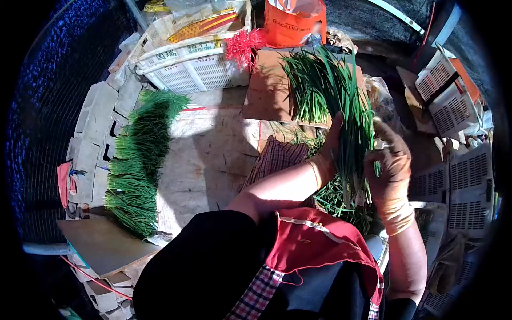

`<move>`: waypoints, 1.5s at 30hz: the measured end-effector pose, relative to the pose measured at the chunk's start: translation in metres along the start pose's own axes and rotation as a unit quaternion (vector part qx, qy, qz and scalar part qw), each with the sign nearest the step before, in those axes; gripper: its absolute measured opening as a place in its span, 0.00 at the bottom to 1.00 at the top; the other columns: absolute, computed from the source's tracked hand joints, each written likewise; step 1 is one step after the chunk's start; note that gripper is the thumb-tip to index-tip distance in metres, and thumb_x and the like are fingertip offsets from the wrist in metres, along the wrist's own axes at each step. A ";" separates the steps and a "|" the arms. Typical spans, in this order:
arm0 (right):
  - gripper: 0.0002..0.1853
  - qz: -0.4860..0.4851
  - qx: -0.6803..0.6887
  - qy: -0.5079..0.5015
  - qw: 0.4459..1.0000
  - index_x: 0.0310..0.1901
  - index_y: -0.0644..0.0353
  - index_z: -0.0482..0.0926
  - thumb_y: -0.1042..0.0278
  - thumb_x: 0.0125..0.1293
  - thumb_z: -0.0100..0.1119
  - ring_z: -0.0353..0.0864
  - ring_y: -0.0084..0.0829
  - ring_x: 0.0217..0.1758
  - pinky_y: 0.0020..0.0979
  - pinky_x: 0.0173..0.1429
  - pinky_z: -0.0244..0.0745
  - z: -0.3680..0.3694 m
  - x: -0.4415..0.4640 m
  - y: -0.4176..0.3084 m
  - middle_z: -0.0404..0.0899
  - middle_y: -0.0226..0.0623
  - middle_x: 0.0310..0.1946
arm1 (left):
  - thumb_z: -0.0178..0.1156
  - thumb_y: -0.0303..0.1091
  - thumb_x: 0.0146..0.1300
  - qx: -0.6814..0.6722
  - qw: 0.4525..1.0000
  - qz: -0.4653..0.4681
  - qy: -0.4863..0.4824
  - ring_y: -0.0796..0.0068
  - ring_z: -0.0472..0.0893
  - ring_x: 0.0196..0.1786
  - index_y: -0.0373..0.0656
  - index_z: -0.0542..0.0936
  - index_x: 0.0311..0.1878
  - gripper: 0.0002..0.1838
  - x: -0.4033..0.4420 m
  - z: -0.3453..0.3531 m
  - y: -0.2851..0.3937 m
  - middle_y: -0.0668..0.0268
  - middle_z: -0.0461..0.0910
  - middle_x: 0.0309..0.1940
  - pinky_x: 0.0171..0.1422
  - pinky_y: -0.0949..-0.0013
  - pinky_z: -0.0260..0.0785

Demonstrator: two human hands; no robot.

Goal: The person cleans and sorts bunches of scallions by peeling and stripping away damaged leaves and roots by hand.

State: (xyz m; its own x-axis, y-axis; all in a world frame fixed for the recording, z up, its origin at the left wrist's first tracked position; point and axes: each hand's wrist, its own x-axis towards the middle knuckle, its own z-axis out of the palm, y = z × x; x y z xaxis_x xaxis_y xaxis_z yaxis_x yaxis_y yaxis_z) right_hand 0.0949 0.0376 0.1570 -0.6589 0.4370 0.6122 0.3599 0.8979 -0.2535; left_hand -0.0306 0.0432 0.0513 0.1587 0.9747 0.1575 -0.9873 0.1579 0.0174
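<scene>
My left hand [332, 143], in a tan glove, is wrapped round a bunch of long green Chinese chives [349, 112] held upright in front of me. Close by on the right, my gloved right hand [390, 168] has its fingers curled at the edge of the bunch. A bit of green shows at its fingertips, but what they pinch is unclear. Behind the held bunch, more cut chives [312, 104] lie on a brown board [269, 88]. Loose leaves [346, 205] are heaped below my hands, above the red apron [320, 240].
Bundled chives [136, 165] form a long row at the left. A white plastic crate [197, 72], red string [245, 49] and an orange bag [295, 24] stand at the back. More crates [469, 197] are stacked at the right; a flat board [106, 245] lies front left.
</scene>
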 end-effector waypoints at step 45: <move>0.28 0.182 0.055 -0.003 0.982 0.46 0.57 0.76 0.86 0.38 0.64 0.63 0.42 0.64 0.35 0.64 0.61 -0.035 -0.070 0.009 0.62 0.46 0.61 | 0.52 0.70 0.51 0.075 0.988 0.136 0.021 0.58 0.76 0.48 0.45 0.72 0.53 0.39 0.009 0.012 0.035 0.57 0.77 0.46 0.53 0.52 0.70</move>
State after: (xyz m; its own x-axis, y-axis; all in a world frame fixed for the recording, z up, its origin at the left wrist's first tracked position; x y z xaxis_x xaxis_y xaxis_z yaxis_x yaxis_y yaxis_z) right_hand 0.1669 0.0129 0.1379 -0.5038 0.7303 0.4614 0.4999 0.6821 -0.5337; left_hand -0.0640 0.0560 0.0648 -0.1161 0.9838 0.1365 -0.9829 -0.1336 0.1270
